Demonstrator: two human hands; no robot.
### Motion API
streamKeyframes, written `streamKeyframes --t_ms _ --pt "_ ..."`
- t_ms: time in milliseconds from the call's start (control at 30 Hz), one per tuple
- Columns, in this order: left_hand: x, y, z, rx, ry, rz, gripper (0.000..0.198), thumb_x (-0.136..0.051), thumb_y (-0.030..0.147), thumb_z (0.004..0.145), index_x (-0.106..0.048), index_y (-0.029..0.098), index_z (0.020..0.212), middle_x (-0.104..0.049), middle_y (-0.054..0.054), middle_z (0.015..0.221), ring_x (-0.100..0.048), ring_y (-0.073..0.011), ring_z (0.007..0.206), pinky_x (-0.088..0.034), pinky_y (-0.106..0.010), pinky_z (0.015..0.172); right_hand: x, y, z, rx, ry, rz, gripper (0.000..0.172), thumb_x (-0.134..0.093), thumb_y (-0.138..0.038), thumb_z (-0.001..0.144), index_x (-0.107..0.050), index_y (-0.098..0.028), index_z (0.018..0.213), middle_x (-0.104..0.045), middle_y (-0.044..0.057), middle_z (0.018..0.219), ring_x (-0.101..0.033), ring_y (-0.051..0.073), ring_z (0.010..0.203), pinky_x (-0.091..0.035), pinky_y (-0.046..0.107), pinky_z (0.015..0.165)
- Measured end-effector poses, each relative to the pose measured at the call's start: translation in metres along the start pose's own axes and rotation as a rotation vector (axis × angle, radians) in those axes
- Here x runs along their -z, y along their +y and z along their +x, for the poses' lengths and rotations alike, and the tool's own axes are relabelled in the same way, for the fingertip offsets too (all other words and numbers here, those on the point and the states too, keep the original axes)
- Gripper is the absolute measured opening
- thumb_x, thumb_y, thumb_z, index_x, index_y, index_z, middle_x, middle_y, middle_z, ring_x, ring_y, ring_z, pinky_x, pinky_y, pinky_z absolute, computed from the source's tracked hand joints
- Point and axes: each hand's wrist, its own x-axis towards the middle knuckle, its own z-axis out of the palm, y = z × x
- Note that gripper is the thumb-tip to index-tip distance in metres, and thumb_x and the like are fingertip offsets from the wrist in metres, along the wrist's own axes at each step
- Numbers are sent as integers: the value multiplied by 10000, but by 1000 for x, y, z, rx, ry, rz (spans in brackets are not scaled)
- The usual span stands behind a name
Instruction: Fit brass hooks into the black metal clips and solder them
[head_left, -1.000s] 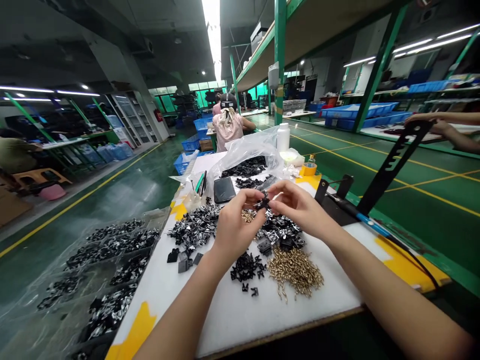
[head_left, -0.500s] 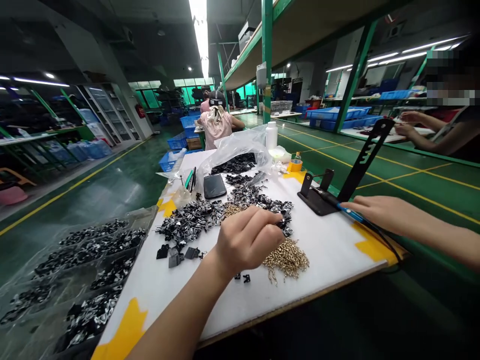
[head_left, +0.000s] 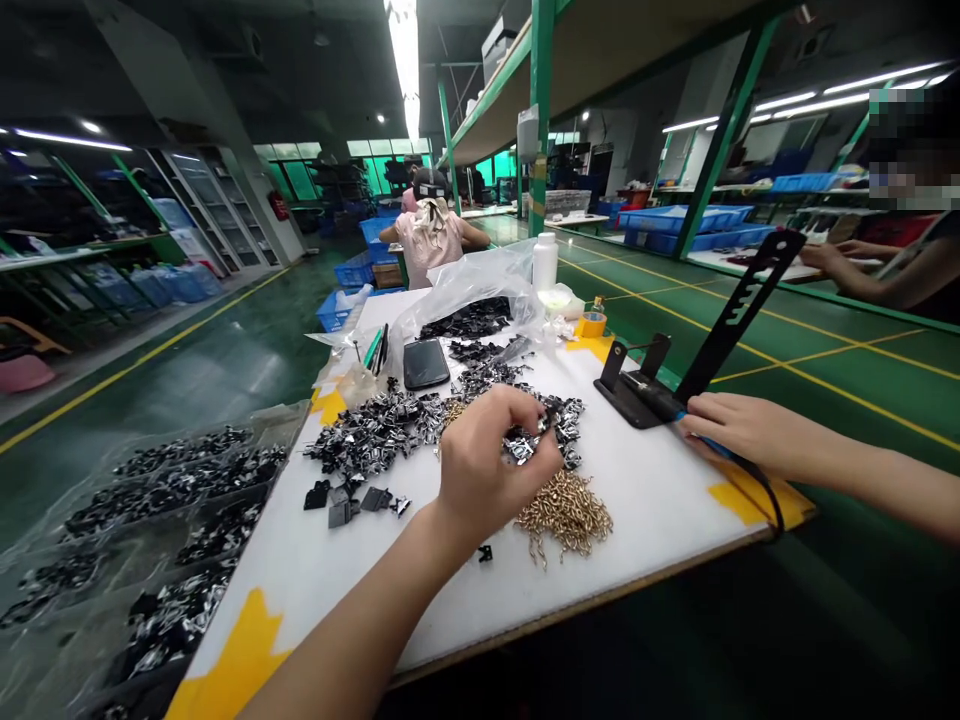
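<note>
My left hand (head_left: 491,455) is closed above the white tabletop, thumb and forefinger pinching a small black clip-like part (head_left: 543,420). Beneath and beyond it spreads a pile of black and silver metal clips (head_left: 375,435). A heap of small gold-coloured pins (head_left: 566,515) lies just right of the left wrist. My right hand (head_left: 742,430) grips the blue handle (head_left: 705,428) of a slim corded tool at the table's right edge. The tool's front end points into a black metal stand (head_left: 637,400) with a tall notched bar (head_left: 742,310); its tip is hard to make out.
A dark phone (head_left: 426,365), a clear plastic bag (head_left: 480,275), a white bottle (head_left: 545,260) and yellow tape (head_left: 591,325) stand farther back. At left, a compartmented clear tray (head_left: 97,560) holds more clips. Other people sit ahead and at the far right.
My left hand has turned and its thumb and forefinger have parted into a ring, bringing the black part into sight. The right hand has shifted slightly along the blue handle.
</note>
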Motion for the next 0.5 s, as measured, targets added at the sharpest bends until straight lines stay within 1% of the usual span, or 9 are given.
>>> streamKeyframes --t_ms 33,100,133,200,233,300,367,433,500 --pt "-2 1 1 147 -26 -63 225 -567 65 711 -400 215 735 -539 6 768 -559 -123 740 -484 -240 642 3 -5 0 -24 -19 4 244 -329 -186 902 -572 -179 876 -533 82 816 -523 215 748 -413 345 676" --pt "-5 1 2 407 -75 -200 205 -563 88 727 -401 212 735 -523 0 792 -546 -126 779 -476 -234 667 6 -14 -1 -80 -54 9 245 -330 -268 925 -552 -167 955 -513 82 830 -514 213 745 -410 339 654" --pt "-6 0 3 506 -92 -277 201 -567 99 732 -399 211 733 -517 -1 800 -542 -127 793 -470 -227 665 6 -17 -3 -122 -61 29 267 -325 -295 929 -527 -162 1040 -512 91 875 -518 214 767 -417 331 651" --pt "-7 -2 4 655 -105 -424 207 -582 121 735 -394 208 733 -510 -4 811 -535 -131 835 -457 -217 668 4 -21 -8 -217 -79 105 347 -307 -318 928 -424 -171 1220 -498 110 1000 -525 222 851 -438 319 671" --pt "-7 -3 5 710 -101 -483 213 -589 128 734 -391 207 735 -509 -5 815 -531 -132 855 -451 -215 675 2 -22 -10 -262 -88 151 374 -299 -314 924 -378 -190 1268 -485 112 1054 -524 228 897 -445 319 692" --pt "-8 -6 5 785 -91 -562 226 -600 134 728 -386 205 737 -507 -2 816 -523 -130 872 -441 -214 693 0 -23 -13 -332 -98 217 358 -296 -295 908 -392 -231 1247 -474 100 1089 -521 240 942 -447 329 724" --pt "-9 -10 5 831 -84 -597 236 -612 137 713 -387 204 736 -501 2 799 -520 -126 837 -436 -220 688 1 -25 -14 -383 -85 221 272 -308 -311 898 -470 -235 1104 -488 85 1023 -539 234 869 -443 330 691" --pt "-11 -14 4 858 -88 -617 236 -618 146 698 -393 203 738 -492 10 768 -510 -116 740 -436 -235 656 4 -29 -11 -427 -84 223 232 -302 -350 908 -487 -222 964 -489 71 941 -543 209 756 -431 325 640" --pt "-13 -18 3 885 -108 -646 225 -618 155 695 -405 202 748 -480 20 729 -486 -103 650 -438 -253 638 7 -36 -6 -464 -73 230 259 -303 -398 918 -486 -218 957 -482 62 909 -538 191 696 -424 321 612"
